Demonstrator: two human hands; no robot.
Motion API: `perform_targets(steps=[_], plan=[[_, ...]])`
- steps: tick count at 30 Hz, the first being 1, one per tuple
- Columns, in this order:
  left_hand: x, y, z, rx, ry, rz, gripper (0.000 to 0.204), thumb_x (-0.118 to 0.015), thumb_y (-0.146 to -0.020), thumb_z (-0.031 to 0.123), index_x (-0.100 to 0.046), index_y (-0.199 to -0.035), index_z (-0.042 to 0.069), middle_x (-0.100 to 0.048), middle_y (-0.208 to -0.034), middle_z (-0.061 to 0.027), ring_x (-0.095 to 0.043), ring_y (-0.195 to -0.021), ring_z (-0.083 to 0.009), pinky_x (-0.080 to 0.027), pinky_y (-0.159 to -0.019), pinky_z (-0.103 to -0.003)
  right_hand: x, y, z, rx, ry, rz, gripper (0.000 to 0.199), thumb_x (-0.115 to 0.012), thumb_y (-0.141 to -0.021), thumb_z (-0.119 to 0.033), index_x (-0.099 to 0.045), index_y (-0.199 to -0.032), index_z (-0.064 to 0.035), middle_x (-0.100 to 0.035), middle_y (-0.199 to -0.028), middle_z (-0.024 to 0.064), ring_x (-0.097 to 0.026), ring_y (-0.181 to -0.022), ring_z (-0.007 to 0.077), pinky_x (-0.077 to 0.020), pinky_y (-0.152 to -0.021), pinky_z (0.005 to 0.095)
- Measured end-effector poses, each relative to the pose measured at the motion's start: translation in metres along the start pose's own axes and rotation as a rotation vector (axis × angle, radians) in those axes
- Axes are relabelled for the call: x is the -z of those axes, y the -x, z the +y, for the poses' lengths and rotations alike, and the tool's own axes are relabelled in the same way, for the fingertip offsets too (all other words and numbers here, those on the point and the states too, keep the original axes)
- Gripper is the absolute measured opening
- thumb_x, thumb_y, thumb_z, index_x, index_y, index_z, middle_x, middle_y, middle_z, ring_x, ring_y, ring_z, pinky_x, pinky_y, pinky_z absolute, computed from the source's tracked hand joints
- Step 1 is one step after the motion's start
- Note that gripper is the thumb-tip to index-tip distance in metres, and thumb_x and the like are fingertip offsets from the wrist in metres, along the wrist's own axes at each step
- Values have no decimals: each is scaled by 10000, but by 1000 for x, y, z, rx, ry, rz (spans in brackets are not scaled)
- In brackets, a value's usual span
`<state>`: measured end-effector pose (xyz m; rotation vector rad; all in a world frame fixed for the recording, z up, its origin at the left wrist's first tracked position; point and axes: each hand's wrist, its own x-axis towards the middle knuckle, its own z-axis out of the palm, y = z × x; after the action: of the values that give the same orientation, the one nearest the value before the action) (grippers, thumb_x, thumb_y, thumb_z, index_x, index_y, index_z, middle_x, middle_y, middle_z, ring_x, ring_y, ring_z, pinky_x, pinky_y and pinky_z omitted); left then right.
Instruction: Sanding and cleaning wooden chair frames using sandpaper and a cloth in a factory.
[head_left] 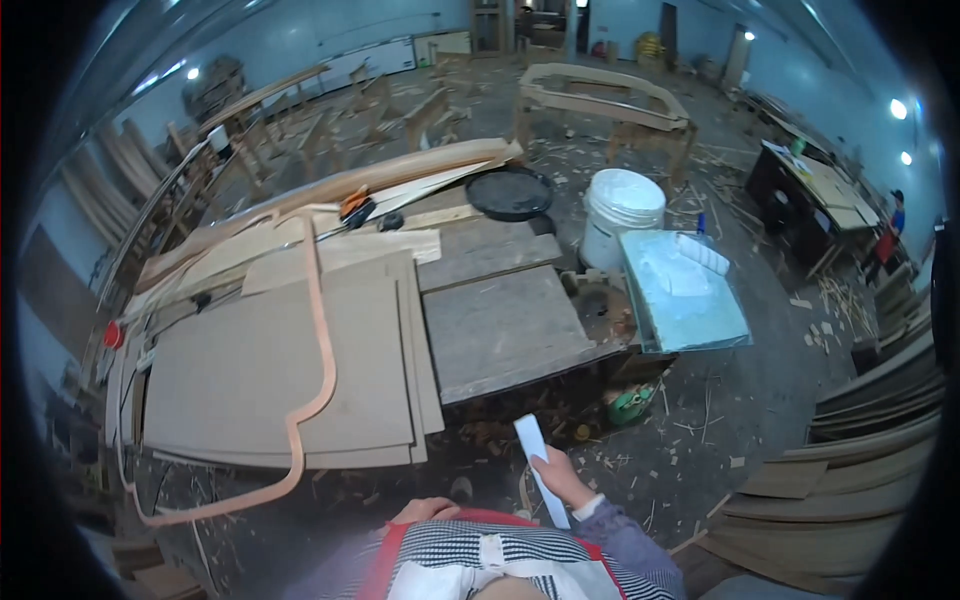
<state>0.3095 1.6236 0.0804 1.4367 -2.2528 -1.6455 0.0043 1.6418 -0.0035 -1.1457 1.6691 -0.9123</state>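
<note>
My right hand (565,480) is closed around a flat, narrow white strip (529,432), which slants up from my waist toward the workbench. What the strip is made of cannot be told. Low against my checked, red-edged apron (470,540) rests my left hand (425,509), its fingers laid flat and partly hidden, with nothing seen in it. Ahead on the left lie stacked brown boards (230,370). A long, curved wooden frame strip (318,330) lies over them and hangs past their near edge.
On the bench are grey boards (500,320), a black round lid (510,192) and an orange-black tool (355,207). A white bucket (624,215) stands behind a pale, plastic-covered panel (690,310) bearing a paint roller (703,254). Curved boards (830,505) are stacked at right. A person (887,235) stands far right.
</note>
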Motion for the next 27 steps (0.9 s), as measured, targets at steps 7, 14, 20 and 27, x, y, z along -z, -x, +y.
perform_targets(steps=[7, 14, 20, 27], plan=[[20, -63, 26, -2, 10, -29, 399, -563, -965, 355, -662, -1126, 4, -685, -1066, -212, -665, -1026, -339, -512, -882, -396, 8, -192, -155, 374, -77, -24, 358, -592, -919, -265, -579, -1149, 9, -643, -992, 204, -627, -945, 350, -489, -828, 416], [45, -127, 43, -173, 0, 38, 365, -590, -948, 308, -662, -1106, -13, -679, -1063, -226, -660, -1008, -366, -516, -866, -411, 44, -191, -337, 814, 1056, -335, 359, -704, -804, -274, -580, -1057, -51, -608, -1080, 139, -605, -1051, 302, -461, -859, 455], [48, -163, 53, -275, -56, 18, 297, -579, -949, 257, -665, -1037, -13, -669, -977, -224, -661, -925, -378, -530, -807, -415, 80, -44, -398, 1611, 591, -395, 163, -685, -790, -178, -597, -798, -40, -631, -797, 118, -659, -783, 306, -496, -629, 400], [-3, -206, 108, -459, -108, -34, 242, -560, -946, 217, -668, -970, 2, -648, -875, -211, -656, -829, -378, -537, -742, -419, 196, 23, -404, 1589, 567, -281, 401, -559, -936, -392, -659, -878, -8, -621, -836, 123, -539, -695, 183, -432, -681, 354]])
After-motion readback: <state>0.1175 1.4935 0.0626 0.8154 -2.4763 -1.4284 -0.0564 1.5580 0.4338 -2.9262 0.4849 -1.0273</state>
